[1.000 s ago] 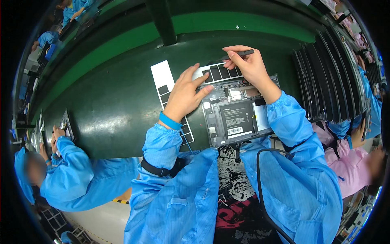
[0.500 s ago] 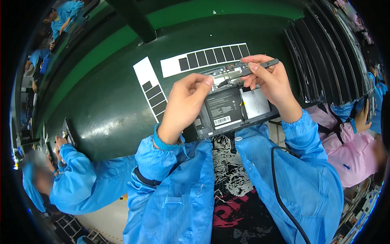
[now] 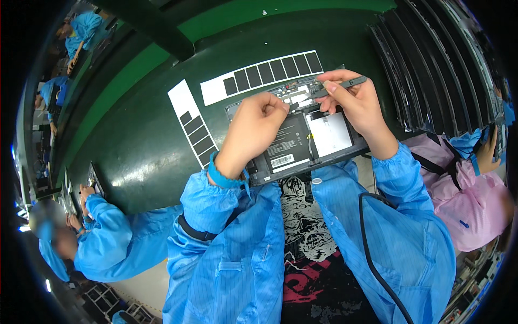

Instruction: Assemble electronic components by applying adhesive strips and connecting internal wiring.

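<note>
An opened laptop base (image 3: 263, 175) lies in front of me, its black battery (image 3: 285, 146), silver plate (image 3: 330, 135) and circuit board area showing. Between the thumb and fingers of my right hand (image 3: 360, 108) is a pair of dark tweezers (image 3: 353, 82), slanting down to the left over the board. My left hand (image 3: 251, 129) is closed in a pinch above the left part of the board, close by the tweezers' tips. Whatever it may pinch is hidden by the fingers. The left hand also covers part of the base's left side.
Beyond the laptop lies a white sheet of black rectangular pieces (image 3: 213, 93), and another such sheet (image 3: 178, 96) is to its left. Black panels (image 3: 426, 70) stand in a row at the right. Co-workers sit on both sides; a black cable (image 3: 372, 259) crosses my right sleeve.
The whole view has shifted slightly, so the laptop and sheets appear further left. My left hand has moved a little rightward over the laptop, nearer the right hand, which still holds the tweezers.
</note>
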The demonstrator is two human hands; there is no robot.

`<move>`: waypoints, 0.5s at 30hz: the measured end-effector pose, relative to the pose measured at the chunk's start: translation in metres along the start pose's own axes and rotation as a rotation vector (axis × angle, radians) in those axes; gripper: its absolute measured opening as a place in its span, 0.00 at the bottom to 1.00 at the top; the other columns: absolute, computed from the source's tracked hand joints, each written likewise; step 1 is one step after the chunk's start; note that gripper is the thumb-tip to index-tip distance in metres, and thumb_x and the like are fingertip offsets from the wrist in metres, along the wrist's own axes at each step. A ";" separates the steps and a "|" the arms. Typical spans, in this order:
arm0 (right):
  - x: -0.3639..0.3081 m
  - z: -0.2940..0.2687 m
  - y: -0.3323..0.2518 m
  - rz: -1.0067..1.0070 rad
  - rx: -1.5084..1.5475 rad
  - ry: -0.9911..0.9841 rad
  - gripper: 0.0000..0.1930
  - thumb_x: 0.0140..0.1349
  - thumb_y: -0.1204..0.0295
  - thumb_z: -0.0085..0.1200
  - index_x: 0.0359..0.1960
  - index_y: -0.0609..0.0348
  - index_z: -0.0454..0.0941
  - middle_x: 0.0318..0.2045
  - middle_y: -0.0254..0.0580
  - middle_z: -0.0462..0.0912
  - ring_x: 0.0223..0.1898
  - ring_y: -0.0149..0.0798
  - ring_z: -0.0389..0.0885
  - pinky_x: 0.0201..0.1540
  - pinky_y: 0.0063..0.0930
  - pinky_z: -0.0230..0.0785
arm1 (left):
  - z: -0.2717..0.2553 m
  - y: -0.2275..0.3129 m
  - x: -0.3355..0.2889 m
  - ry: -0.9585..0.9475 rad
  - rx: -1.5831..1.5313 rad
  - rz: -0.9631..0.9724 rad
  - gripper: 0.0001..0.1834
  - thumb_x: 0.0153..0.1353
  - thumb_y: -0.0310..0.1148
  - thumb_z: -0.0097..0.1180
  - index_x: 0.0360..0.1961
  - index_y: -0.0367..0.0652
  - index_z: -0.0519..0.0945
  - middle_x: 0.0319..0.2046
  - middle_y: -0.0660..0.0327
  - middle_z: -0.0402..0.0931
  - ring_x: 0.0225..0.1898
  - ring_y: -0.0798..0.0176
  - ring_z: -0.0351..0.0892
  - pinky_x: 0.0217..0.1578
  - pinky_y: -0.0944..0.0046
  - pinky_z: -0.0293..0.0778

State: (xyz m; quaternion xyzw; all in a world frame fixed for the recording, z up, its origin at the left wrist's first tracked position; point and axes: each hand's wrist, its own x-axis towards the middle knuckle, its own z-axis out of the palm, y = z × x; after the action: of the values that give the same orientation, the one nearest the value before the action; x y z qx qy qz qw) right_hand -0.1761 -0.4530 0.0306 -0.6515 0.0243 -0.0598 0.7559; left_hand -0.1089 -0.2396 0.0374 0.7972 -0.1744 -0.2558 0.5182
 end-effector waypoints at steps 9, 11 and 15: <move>0.022 -0.008 0.017 0.021 -0.094 0.040 0.10 0.66 0.74 0.53 0.45 0.66 0.78 0.24 0.36 0.81 0.26 0.24 0.79 0.28 0.15 0.70 | 0.012 0.012 0.036 0.154 0.300 -0.061 0.17 0.58 0.38 0.61 0.26 0.31 0.81 0.15 0.61 0.75 0.18 0.71 0.71 0.20 0.66 0.65; 0.023 -0.008 0.018 0.010 -0.156 0.036 0.09 0.65 0.74 0.53 0.44 0.65 0.78 0.24 0.35 0.81 0.27 0.23 0.78 0.29 0.16 0.70 | 0.015 0.013 0.036 0.215 0.421 -0.011 0.16 0.56 0.38 0.62 0.26 0.32 0.82 0.15 0.58 0.77 0.18 0.65 0.75 0.21 0.64 0.68; 0.023 -0.012 0.027 -0.005 -0.209 0.038 0.10 0.66 0.73 0.53 0.46 0.66 0.77 0.27 0.37 0.82 0.29 0.23 0.79 0.31 0.15 0.69 | 0.024 0.010 0.039 0.285 0.500 0.046 0.16 0.55 0.39 0.62 0.26 0.33 0.83 0.16 0.55 0.78 0.19 0.59 0.78 0.23 0.62 0.71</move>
State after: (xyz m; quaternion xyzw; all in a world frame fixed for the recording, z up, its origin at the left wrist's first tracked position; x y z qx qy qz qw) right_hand -0.1527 -0.4637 0.0035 -0.7255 0.0429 -0.0710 0.6832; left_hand -0.0914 -0.2829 0.0296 0.9241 -0.1755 -0.0782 0.3304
